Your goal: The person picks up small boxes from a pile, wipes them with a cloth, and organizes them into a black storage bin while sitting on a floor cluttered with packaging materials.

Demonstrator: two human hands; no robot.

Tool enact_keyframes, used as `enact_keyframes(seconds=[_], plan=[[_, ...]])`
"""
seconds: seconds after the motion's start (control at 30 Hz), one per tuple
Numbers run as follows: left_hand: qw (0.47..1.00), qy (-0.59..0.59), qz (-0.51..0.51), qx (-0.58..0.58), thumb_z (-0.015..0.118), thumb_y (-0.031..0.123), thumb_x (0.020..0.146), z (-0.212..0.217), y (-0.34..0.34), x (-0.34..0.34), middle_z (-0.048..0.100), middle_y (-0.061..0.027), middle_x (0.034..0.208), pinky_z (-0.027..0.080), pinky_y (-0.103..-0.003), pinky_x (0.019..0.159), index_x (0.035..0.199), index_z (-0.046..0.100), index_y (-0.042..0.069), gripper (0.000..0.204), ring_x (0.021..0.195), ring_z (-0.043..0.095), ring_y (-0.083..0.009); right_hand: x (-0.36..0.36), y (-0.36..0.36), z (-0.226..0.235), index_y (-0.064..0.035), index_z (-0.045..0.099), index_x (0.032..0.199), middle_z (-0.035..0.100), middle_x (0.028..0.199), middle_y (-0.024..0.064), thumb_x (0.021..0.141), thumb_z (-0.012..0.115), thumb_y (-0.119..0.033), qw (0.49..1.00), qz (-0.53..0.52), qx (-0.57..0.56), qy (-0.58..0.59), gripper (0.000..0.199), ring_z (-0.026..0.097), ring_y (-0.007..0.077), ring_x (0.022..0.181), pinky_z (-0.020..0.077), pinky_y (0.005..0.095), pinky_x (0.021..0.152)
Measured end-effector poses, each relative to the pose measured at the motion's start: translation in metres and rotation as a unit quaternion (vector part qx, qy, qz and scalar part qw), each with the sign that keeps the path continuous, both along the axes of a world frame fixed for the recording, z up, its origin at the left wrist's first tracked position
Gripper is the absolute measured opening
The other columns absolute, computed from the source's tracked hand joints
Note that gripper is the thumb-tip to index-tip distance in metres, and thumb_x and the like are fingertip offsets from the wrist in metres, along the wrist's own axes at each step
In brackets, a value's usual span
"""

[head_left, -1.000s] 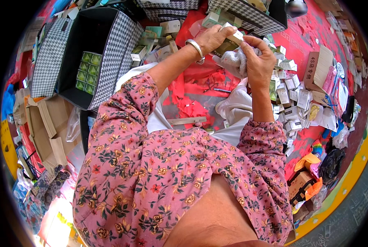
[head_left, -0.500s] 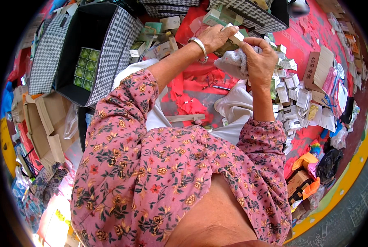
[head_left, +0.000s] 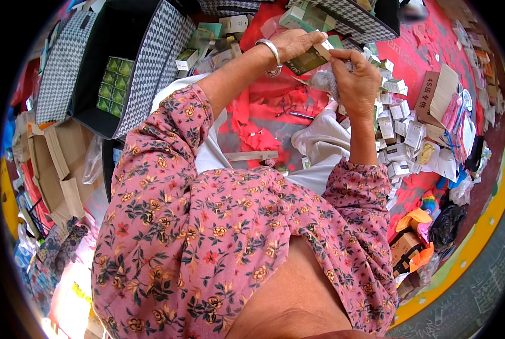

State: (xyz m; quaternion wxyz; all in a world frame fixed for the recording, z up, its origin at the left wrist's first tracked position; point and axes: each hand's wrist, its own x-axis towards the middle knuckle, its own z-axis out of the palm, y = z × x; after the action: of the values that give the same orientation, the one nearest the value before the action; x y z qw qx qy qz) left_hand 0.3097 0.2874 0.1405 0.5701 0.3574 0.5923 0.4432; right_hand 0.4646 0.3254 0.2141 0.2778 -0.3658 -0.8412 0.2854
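My left hand [head_left: 296, 45], with a silver bangle [head_left: 276, 59] at the wrist, is closed round one end of a small dark green carton [head_left: 308, 61]. A pale flap stands up at the carton's other end. There, the thumb and forefinger of my right hand [head_left: 356, 80] are pinched together at the flap. A grey cloth [head_left: 323, 82] hangs bunched under the fingers of the same hand, partly hidden by them. Several small white-and-green cartons [head_left: 396, 127] lie heaped beside my right forearm.
At the left stands a black-lined houndstooth storage box [head_left: 153, 68] with rows of green cartons [head_left: 114, 86] inside. Another houndstooth box [head_left: 351, 20] is at the top. An open brown cardboard box [head_left: 55, 164] sits lower left. Torn red sheeting [head_left: 252, 138] covers the floor between my legs.
The carton has turned so its broad dark green face shows, and its end flap now sticks up. The grey cloth has sunk lower behind my right fingers.
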Motion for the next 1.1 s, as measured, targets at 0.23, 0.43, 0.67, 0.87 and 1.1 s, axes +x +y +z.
enact_keyframes(seconds=[0.23,0.43,0.67,0.87,1.1], plan=[[0.985,-0.141,-0.029,-0.098,0.046,0.063,0.078,0.018,-0.009,0.005,0.06,-0.001,0.084,0.047,-0.024,0.06,0.102,0.058,0.01,0.059,0.07,0.057,-0.0082,0.002,0.009,0.0,-0.0033,0.066,0.079,0.065,0.072,0.0094,0.071,0.062,-0.01,0.999,0.035,-0.033,0.001,0.011,0.063,0.0189,0.065,0.0472,0.0276,0.063],[0.985,-0.14,-0.023,-0.102,0.047,0.063,0.077,0.007,-0.003,0.01,0.06,-0.0005,0.081,0.045,-0.024,0.06,0.098,0.059,0.009,0.059,0.067,0.056,-0.0088,-0.002,0.0,-0.001,-0.0023,0.063,0.077,0.064,0.071,0.0109,0.071,0.061,-0.01,1.0,0.004,0.018,-0.021,0.01,0.062,0.0224,0.064,0.0468,0.0295,0.063],[0.997,0.026,-0.049,-0.045,0.043,0.061,0.081,-0.021,0.009,0.005,0.058,-0.001,0.076,0.041,-0.025,0.058,0.088,0.06,0.005,0.059,0.064,0.051,-0.0098,-0.006,-0.006,-0.008,-0.0027,0.063,0.075,0.062,0.069,0.0125,0.07,0.06,-0.01,0.995,-0.006,0.077,-0.068,0.009,0.061,0.0273,0.062,0.0466,0.033,0.06],[0.997,-0.03,-0.04,-0.063,0.046,0.057,0.081,-0.019,0.008,0.006,0.059,-0.0029,0.079,0.044,-0.028,0.062,0.092,0.06,0.008,0.052,0.071,0.055,-0.0104,-0.001,0.002,-0.007,-0.0011,0.066,0.08,0.063,0.069,0.0106,0.07,0.062,-0.01,0.997,0.011,-0.064,-0.039,0.014,0.061,0.0185,0.062,0.0469,0.0285,0.061],[0.961,-0.261,0.017,-0.09,0.052,0.049,0.08,0.027,-0.011,0.0,0.056,-0.0056,0.109,0.043,-0.043,0.084,0.112,0.05,0.012,0.049,0.101,0.054,-0.0197,0.01,0.017,-0.001,-0.003,0.066,0.096,0.055,0.071,-0.0032,0.074,0.065,-0.006,0.941,0.059,-0.313,0.11,0.022,0.05,0.0032,0.064,0.0419,0.0173,0.058]])
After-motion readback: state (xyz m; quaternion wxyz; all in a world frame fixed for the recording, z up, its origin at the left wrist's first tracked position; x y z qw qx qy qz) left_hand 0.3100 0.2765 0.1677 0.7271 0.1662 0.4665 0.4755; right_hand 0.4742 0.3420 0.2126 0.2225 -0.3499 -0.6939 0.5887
